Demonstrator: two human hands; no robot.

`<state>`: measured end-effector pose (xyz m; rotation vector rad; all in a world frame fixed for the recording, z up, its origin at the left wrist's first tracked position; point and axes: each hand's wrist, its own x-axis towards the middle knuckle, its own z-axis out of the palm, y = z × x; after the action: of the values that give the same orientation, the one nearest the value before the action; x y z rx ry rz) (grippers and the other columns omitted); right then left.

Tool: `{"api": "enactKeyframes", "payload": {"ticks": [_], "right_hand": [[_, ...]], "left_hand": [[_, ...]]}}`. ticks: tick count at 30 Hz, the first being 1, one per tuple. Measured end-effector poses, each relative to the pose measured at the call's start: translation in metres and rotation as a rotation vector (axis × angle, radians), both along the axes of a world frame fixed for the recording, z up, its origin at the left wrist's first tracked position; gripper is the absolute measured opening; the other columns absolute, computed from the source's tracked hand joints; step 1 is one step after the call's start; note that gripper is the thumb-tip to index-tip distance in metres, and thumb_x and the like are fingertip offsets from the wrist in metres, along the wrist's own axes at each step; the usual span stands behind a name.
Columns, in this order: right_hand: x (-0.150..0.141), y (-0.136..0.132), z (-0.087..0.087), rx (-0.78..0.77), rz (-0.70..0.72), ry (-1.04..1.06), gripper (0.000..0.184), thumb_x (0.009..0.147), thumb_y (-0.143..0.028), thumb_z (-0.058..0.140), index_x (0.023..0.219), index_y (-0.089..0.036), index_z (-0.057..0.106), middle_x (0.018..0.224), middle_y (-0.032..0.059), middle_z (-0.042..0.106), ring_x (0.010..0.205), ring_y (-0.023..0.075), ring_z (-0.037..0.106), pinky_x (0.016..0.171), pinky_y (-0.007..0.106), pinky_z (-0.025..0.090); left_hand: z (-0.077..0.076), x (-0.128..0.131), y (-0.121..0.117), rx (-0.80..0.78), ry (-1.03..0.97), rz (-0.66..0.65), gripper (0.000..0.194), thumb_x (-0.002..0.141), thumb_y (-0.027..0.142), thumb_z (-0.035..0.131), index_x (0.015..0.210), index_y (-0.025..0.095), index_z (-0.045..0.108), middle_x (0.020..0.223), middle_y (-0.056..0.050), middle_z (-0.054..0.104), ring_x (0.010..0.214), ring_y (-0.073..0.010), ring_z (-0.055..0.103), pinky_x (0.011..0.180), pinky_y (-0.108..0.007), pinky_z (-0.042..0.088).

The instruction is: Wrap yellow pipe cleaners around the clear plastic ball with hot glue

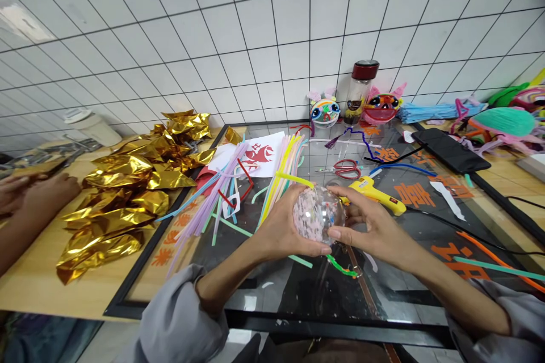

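Between my two hands is a clear plastic ball, its left part covered in pale pink fuzzy material, with small coloured bits showing through. My left hand wraps round its left side, thumb along the bottom. On the other side, my right hand grips it between thumb and fingers. Behind the left hand, a yellow pipe cleaner reaches toward the ball. A yellow hot glue gun lies just beyond the right hand. Below the ball hangs a green strip with a small metal ring at its end.
Pastel pipe cleaners lie left of centre by a red paper-cut. Red-handled scissors, a glass bottle and two decorated balls stand or lie behind. Gold foil and another person's arm are left; a phone right.
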<state>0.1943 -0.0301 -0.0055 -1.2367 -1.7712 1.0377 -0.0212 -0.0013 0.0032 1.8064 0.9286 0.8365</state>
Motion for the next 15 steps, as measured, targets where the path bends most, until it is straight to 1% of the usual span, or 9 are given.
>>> {"api": "enactKeyframes", "payload": {"ticks": [4,10,15], "right_hand": [[0.0000,-0.0002,0.0023,0.001,-0.009,0.015,0.066,0.077,-0.046,0.074,0.134,-0.020,0.052,0.124,0.0122,0.064,0.087,0.0204,0.067,0.072,0.035,0.059],[0.0008,0.0001,0.0022,0.075,0.002,0.002,0.062,0.077,-0.044,0.075,0.132,-0.023,0.053,0.125,0.0107,0.064,0.087,0.0203,0.068,0.072,0.034,0.059],[0.0014,-0.0006,0.0021,0.107,0.003,-0.033,0.062,0.077,-0.045,0.075,0.131,-0.023,0.053,0.124,0.0110,0.064,0.085,0.0198,0.068,0.072,0.035,0.060]], "left_hand": [[-0.0009,0.0001,-0.0002,-0.007,-0.007,-0.012,0.095,0.047,0.038,0.094,0.128,0.019,0.049,0.127,-0.011,0.058,0.119,-0.0313,0.056,0.104,-0.044,0.045],[-0.0042,0.0002,0.0003,-0.012,-0.026,-0.016,0.101,0.045,0.040,0.095,0.131,0.019,0.048,0.131,-0.012,0.057,0.124,-0.0333,0.054,0.106,-0.045,0.044],[-0.0047,0.0000,-0.0003,-0.006,-0.027,-0.010,0.100,0.045,0.042,0.095,0.130,0.019,0.049,0.129,-0.012,0.057,0.120,-0.0325,0.056,0.105,-0.045,0.046]]}}
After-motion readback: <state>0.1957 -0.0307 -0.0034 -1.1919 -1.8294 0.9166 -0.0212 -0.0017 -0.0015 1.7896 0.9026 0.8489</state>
